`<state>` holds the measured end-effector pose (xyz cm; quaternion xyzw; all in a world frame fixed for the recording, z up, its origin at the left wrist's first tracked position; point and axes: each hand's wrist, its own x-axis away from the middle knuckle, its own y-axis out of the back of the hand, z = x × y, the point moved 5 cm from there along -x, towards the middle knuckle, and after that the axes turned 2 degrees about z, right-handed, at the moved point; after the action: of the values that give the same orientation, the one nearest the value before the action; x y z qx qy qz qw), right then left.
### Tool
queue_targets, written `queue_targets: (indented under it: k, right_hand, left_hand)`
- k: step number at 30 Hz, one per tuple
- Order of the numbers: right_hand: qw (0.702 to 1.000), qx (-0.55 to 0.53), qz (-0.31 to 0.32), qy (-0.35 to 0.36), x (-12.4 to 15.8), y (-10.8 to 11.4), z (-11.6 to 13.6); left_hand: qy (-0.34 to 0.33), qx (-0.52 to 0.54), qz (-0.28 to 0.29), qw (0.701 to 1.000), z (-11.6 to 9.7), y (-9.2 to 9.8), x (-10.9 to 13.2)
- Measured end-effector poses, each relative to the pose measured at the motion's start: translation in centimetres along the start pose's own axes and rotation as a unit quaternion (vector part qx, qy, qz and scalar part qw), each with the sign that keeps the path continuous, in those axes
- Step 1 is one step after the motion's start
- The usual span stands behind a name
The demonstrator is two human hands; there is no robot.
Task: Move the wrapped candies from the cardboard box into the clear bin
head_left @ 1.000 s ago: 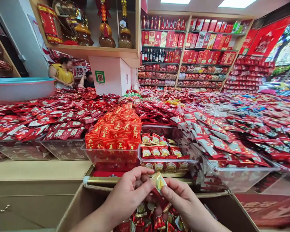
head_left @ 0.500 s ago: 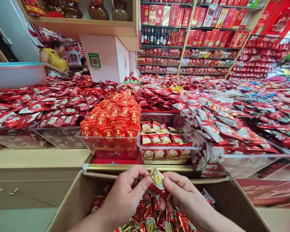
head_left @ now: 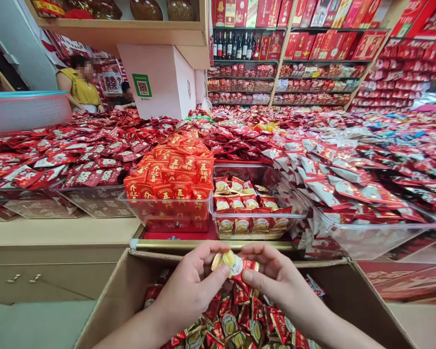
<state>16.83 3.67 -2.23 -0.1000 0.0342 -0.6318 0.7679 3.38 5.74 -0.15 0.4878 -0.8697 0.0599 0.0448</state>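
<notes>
Between my two hands is a small wrapped candy (head_left: 236,266), red and gold with a yellow fruit picture on a white patch. My left hand (head_left: 198,278) pinches its left end, thumb on the front. On the right end, my right hand (head_left: 274,276) grips it with thumb and fingers. Below them an open cardboard box (head_left: 111,295) holds a heap of similar candies (head_left: 240,325). Just beyond the box stands a clear plastic bin (head_left: 298,215), where matching candies (head_left: 241,201) sit in rows, with bare space toward its back right.
Left of that bin, another clear bin (head_left: 167,213) is piled with orange-red packets (head_left: 174,165). White-and-red packets (head_left: 334,179) overflow a bin at the right. A gold-coloured rail (head_left: 210,246) runs along the counter edge. A person in yellow (head_left: 78,87) stands at the far left.
The candy has turned from slanting downward to lying nearly level, its front facing me. Both hands still hold it, with the fingers shifted. The view has tilted slightly.
</notes>
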Motion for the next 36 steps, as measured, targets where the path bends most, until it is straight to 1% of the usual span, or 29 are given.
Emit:
queue_targets:
  k: [1, 3, 7, 9, 12, 15, 18, 21, 24, 26, 27, 29, 31, 33, 36]
  right_hand:
    - [1.000, -0.025, -0.007, -0.014, -0.1, 0.1, -0.2]
    - [0.998, -0.055, -0.011, -0.019, -0.3, 0.2, -0.3]
    - [0.998, -0.065, 0.000, -0.015, -0.4, 0.2, -0.3]
    - [0.997, -0.067, 0.009, -0.022, -0.3, 0.0, -0.5]
    - [0.997, -0.073, 0.022, -0.031, -0.2, -0.4, -0.7]
    - [0.996, -0.073, 0.041, -0.037, 0.0, -0.8, -0.7]
    - [0.999, -0.032, 0.030, -0.011, 0.3, -0.4, 0.2]
    - [0.996, 0.063, -0.031, 0.052, -0.1, 1.1, 3.0]
    - [0.969, 0.161, -0.107, 0.151, -2.2, 2.8, 7.4]
    - [0.945, 0.230, -0.129, 0.193, -5.0, 3.4, 10.0]
    - [0.934, 0.271, -0.128, 0.194, -6.7, 3.4, 10.8]
    - [0.907, 0.381, -0.096, 0.151, -10.3, 3.0, 11.1]
    - [0.869, 0.485, -0.044, 0.091, -13.3, 2.1, 10.2]
    - [0.835, 0.547, -0.011, 0.060, -15.2, 1.1, 9.3]
    - [0.810, 0.584, -0.005, 0.060, -16.6, -0.1, 8.8]
  left_hand:
    - [-0.008, 0.003, 0.005, 1.000, 0.1, -0.1, 0.0]
    - [-0.012, 0.008, 0.013, 1.000, 0.3, -0.2, 0.1]
    - [-0.001, 0.003, 0.028, 1.000, 0.5, -0.2, -0.2]
    - [-0.012, -0.020, 0.024, 0.999, 0.3, -0.2, -0.3]
    - [-0.024, -0.036, 0.002, 0.999, -0.2, 0.0, -0.4]
    - [-0.003, -0.014, -0.005, 1.000, -0.2, 0.1, -0.2]
    - [0.011, 0.013, 0.002, 1.000, 0.0, 0.2, 0.1]
    - [0.007, 0.018, 0.009, 1.000, 0.3, 0.4, 0.1]
    - [0.009, -0.024, -0.003, 1.000, 1.0, 0.9, -0.2]
    - [0.013, -0.074, 0.000, 0.997, 1.4, 1.0, -0.5]
    - [0.010, -0.101, 0.007, 0.995, 1.6, 0.9, -0.6]
    - [-0.007, -0.167, 0.022, 0.986, 1.7, 0.8, -0.6]
    - [-0.034, -0.244, 0.030, 0.969, 1.6, 0.7, -0.5]
    - [-0.059, -0.314, 0.039, 0.947, 1.4, 0.6, -0.3]
    - [-0.077, -0.371, 0.048, 0.924, 1.2, 0.3, -0.1]
